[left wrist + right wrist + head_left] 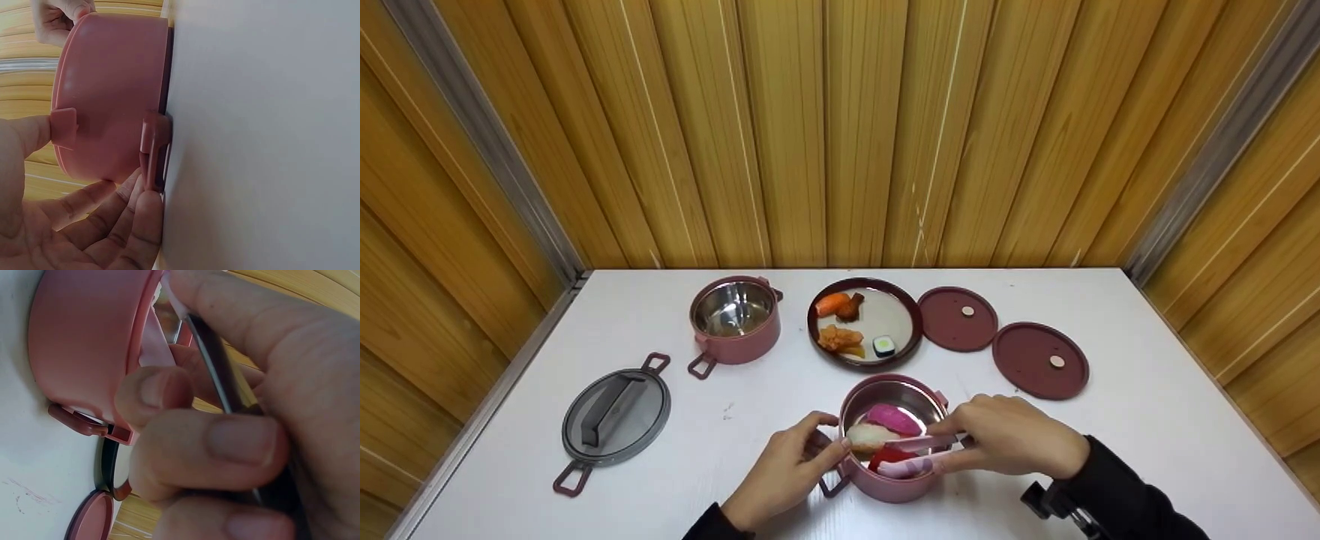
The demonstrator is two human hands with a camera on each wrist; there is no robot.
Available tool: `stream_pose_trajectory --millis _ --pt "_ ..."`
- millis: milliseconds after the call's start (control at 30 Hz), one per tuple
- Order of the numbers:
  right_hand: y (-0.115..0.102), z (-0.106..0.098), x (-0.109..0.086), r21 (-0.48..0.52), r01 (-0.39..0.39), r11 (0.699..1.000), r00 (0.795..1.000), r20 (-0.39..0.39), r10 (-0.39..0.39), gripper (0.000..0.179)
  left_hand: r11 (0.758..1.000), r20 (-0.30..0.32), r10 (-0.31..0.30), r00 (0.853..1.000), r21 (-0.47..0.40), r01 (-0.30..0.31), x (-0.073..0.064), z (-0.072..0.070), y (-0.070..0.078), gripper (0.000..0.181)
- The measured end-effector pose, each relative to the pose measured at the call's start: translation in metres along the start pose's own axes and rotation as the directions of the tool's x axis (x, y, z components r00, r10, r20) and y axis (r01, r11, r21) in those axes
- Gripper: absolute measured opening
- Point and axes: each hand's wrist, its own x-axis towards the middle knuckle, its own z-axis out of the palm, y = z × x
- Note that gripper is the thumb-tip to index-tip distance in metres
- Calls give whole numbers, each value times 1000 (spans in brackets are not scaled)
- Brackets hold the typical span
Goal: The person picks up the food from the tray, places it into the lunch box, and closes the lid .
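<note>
A pink pot with a steel inside stands near the table's front edge. In it lie a pink sushi piece, a white one and a red one. My left hand grips the pot's left side, thumb at the rim and fingers by the side latch. My right hand pinches pink tongs, whose tips reach over the pot's near rim above the red piece. The right wrist view shows the right hand curled tight round the tongs beside the pot.
A second pink pot stands at the back left. A dark plate with a carrot and other food sits behind the near pot. Two maroon lids lie to the right, and a grey handled lid to the left.
</note>
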Motion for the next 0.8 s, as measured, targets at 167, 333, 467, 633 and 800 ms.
stream_pose_trajectory --millis 167,333,467,633,800 --pt "0 0 -1 11 -12 1000 1000 7 12 50 1000 -2 4 1000 3 -4 0 0 0 45" --pt "0 0 -1 16 -16 1000 1000 5 16 51 1000 -9 18 1000 5 -17 0 1 0 44" --pt "1 0 -1 13 -12 1000 1000 1 12 52 1000 -14 26 1000 0 -26 0 1 0 42" --pt "1 0 -1 15 1 1000 1000 -1 -1 50 1000 -19 24 1000 2 -24 -1 1 1 42" --pt "1 -1 -3 13 7 1000 1000 -2 -7 48 1000 -17 16 1000 7 -16 -1 1 2 43"
